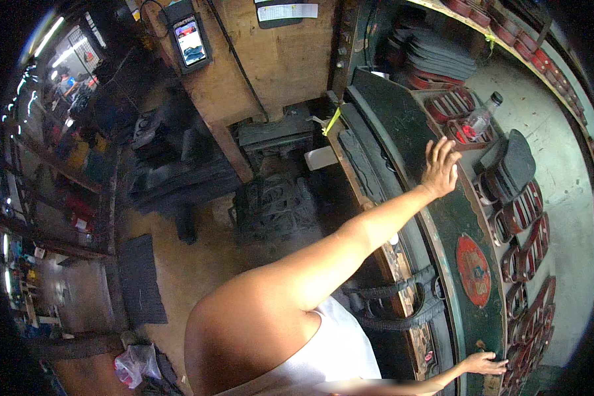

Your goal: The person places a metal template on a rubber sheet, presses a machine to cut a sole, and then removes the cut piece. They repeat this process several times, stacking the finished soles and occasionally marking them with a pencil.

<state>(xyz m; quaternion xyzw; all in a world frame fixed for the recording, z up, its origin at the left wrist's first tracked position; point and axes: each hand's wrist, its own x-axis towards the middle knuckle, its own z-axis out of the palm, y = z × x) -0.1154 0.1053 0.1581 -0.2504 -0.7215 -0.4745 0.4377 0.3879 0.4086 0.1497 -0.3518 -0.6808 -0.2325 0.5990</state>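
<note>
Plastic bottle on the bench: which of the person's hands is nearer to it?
Left. The left hand lies spread just below-left of the bottle; the right hand is far down the bench.

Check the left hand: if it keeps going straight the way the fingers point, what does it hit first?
The left hand is open over the dark green machine top, fingers pointing up-right. First in that line looks like the red-lined sole mould holding a clear plastic bottle. Depth is unclear, so the hand may pass above it.
</note>
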